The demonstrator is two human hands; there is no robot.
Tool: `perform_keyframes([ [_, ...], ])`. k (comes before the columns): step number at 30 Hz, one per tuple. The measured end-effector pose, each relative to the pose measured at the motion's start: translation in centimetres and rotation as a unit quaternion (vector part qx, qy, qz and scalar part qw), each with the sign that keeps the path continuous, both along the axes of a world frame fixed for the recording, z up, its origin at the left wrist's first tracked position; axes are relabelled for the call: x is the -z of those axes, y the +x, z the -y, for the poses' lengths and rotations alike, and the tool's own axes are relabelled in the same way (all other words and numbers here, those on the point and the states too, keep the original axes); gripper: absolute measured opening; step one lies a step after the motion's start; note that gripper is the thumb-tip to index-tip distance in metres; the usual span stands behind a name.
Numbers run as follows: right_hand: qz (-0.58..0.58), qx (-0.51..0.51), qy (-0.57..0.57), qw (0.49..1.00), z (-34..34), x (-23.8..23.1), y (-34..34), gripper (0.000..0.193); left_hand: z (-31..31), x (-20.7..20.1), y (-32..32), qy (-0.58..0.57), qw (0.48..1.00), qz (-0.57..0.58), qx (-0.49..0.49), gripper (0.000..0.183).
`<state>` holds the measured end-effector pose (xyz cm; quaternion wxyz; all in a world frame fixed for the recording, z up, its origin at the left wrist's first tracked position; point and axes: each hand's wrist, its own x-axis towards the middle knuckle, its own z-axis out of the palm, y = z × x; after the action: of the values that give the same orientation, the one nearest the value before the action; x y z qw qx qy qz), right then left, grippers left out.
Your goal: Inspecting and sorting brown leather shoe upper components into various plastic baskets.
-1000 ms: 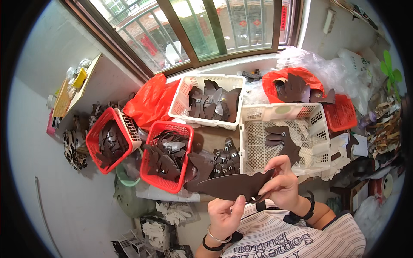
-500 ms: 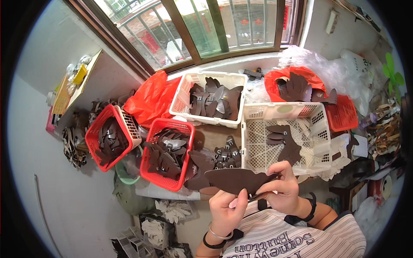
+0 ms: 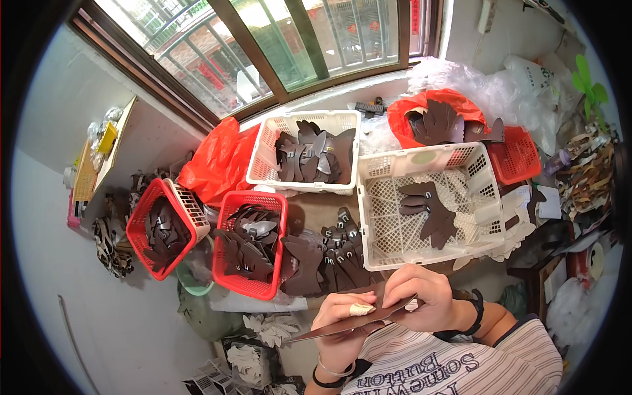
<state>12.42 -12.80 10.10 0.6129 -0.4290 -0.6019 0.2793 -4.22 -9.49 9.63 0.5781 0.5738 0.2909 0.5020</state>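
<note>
Close to my body, both hands grip a dark brown flat cut-out leather piece [image 3: 315, 332], seen nearly edge-on. My left hand [image 3: 339, 329] is closed on its left part, with a pale wrap around one finger. My right hand [image 3: 420, 293] pinches the right end with its thumb beneath. Just beyond them, dark strap pieces with metal buckles [image 3: 342, 247] lie on the table beside larger dark cut-outs [image 3: 303, 263]. To the right, the big white crate [image 3: 431, 260] holds a few similar dark pieces [image 3: 431, 214].
Two red baskets [image 3: 249, 293] of dark pieces stand at left. A filled white basket [image 3: 303, 187] is at the back, beside a red plastic bag [image 3: 220, 161]. Another red bag [image 3: 401, 112] with pieces sits back right, near clear plastic [image 3: 461, 82]. A window [image 3: 296, 46] lies behind.
The leather piece has tipped from showing its broad face to nearly edge-on. My left hand has turned over so its fingers lie on top; both hands have moved slightly lower.
</note>
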Motion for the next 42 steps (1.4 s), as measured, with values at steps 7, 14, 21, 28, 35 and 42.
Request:
perform_keyframes([
  [7, 0.028, -0.029, 0.078, 0.996, 0.3, 0.5, 0.9, 0.025, -0.5, -0.6, -0.8, 0.096, 0.993, -0.054, 0.037, 0.02],
  [14, 0.039, -0.083, 0.166, 0.982, 0.6, 0.0, 1.8, 0.011, 0.6, -2.5, 0.9, 0.079, 0.997, -0.003, -0.016, 0.017],
  [21, 0.076, -0.068, 0.19, 0.976, 0.9, 0.2, 2.5, 0.011, -1.7, -1.4, 0.1, 0.172, 0.969, -0.133, 0.117, 0.025],
  [28, 0.014, -0.055, 0.17, 0.984, 1.1, 0.3, 2.0, 0.012, -1.1, -0.8, 0.6, 0.209, 0.969, -0.042, 0.122, 0.02],
  [35, 0.104, -0.077, 0.204, 0.97, 0.2, -0.3, 3.3, 0.02, -1.3, -1.4, -0.1, 0.153, 0.985, 0.009, 0.074, 0.024],
  [42, 0.212, 0.036, 0.284, 0.934, 0.7, 0.6, 2.5, 0.026, -1.7, -1.8, -0.7, 0.448, 0.887, -0.091, 0.063, 0.028],
])
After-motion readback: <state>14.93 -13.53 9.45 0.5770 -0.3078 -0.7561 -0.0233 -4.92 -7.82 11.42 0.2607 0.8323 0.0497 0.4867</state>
